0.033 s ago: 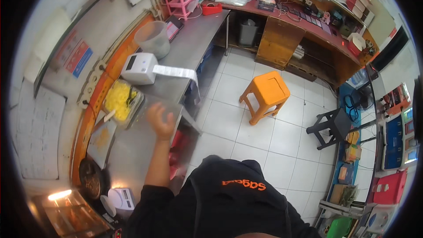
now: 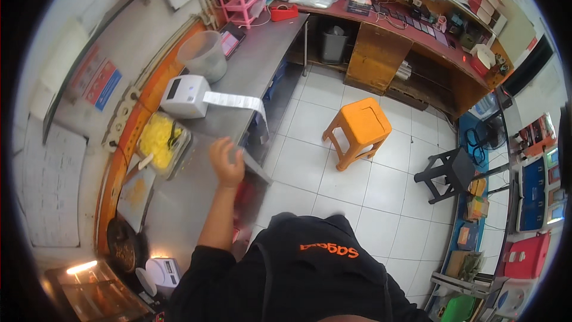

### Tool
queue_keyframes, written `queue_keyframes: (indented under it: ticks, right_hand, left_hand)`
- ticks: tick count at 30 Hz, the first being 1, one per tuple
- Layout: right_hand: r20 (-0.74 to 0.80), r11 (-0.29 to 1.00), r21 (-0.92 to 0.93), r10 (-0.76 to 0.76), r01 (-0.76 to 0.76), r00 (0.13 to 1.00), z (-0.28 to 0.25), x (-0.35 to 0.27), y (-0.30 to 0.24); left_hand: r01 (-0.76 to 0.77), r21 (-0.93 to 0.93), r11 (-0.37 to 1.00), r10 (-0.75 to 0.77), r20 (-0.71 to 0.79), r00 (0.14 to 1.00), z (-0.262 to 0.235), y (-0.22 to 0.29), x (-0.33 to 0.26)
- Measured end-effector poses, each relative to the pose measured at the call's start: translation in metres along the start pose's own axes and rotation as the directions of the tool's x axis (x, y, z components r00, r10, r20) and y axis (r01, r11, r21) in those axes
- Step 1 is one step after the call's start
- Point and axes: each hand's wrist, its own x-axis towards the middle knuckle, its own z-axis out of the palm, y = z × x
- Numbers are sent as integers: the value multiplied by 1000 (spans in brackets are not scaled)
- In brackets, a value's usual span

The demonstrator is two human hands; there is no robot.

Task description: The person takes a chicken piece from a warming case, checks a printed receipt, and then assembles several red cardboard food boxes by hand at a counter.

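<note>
Left hand (image 2: 226, 164) over the near edge of the steel counter (image 2: 182, 203), fingers loosely parted, released. Right hand out of my view; I cannot tell its state. Nearest the left hand I note a clear tub (image 2: 184, 145) of yellow food (image 2: 158, 137), on the counter toward the wall. Just beyond stands a white printer (image 2: 185, 98), its paper strip (image 2: 235, 101) drooping past the counter's edge.

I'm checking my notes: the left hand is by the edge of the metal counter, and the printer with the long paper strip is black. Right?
Not quite: the head view shows that the printer with the long paper strip is white. The left hand is by the edge of the metal counter.
</note>
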Motion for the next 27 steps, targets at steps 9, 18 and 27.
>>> queue_keyframes:
  ticks: [9,18,27]
  right_hand:
    - [-171,923,-268,236,-276,957,-219,181,-36]
    - [-405,938,-274,87,-212,910,-366,421,-240]
    - [-279,893,-426,26,-148,960,-286,529,-435]
  left_hand:
    - [826,-294,481,-866,-14,500,280,-56,50]
    - [959,-272,-86,-969,-200,-143,328,-253,120]
    - [471,-820,-326,-829,8,-559,412,-468,143]
